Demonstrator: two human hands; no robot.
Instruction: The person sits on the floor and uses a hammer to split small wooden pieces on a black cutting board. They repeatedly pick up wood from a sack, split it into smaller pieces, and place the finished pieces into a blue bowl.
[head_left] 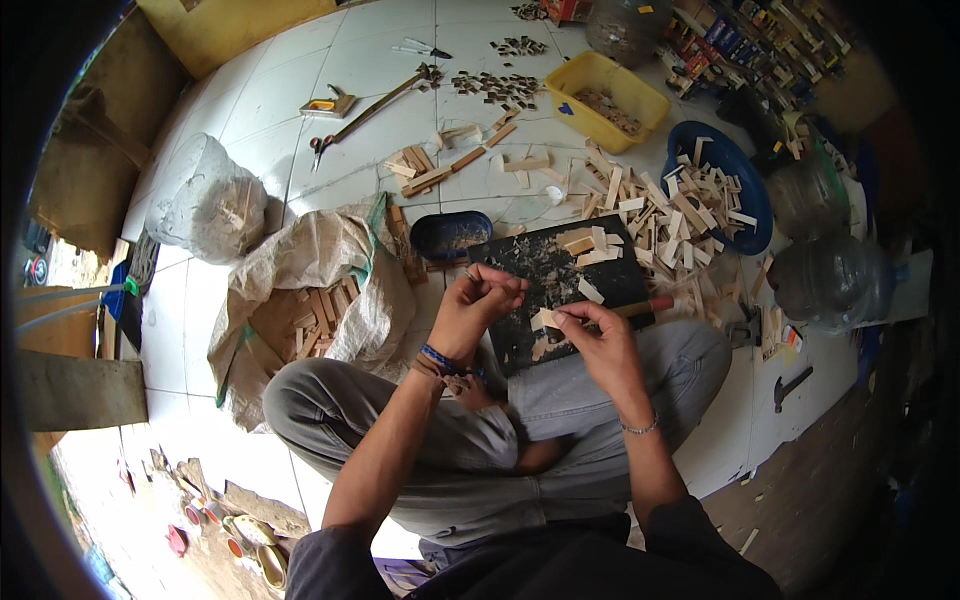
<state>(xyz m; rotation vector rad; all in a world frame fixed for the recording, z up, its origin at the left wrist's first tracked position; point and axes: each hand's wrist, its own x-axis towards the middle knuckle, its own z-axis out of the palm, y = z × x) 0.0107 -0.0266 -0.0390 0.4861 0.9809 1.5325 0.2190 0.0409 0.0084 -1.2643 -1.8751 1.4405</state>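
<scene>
A black board [540, 265], strewn with pale scraps, lies over my crossed legs. Above its near left part, my left hand [488, 298] is closed in a pinch; whatever it may hold is too small to make out. My right hand [603, 345] pinches a small pale wood piece [545, 319] over the board's near part. Just beyond those fingers lies a loose pale strip [590, 290]. Several short wood pieces [597, 245] rest together at the board's far right. Beside the board's right edge, a tool with a red handle [655, 304] pokes out.
An open sack [375, 300] of wood pieces slumps at my left. Ahead is a small dark blue tray [450, 234]. A pile of wood strips [680, 225] spills from a blue basin [757, 200], near a yellow tub [640, 103]. A hammer [792, 389] lies on the right floor.
</scene>
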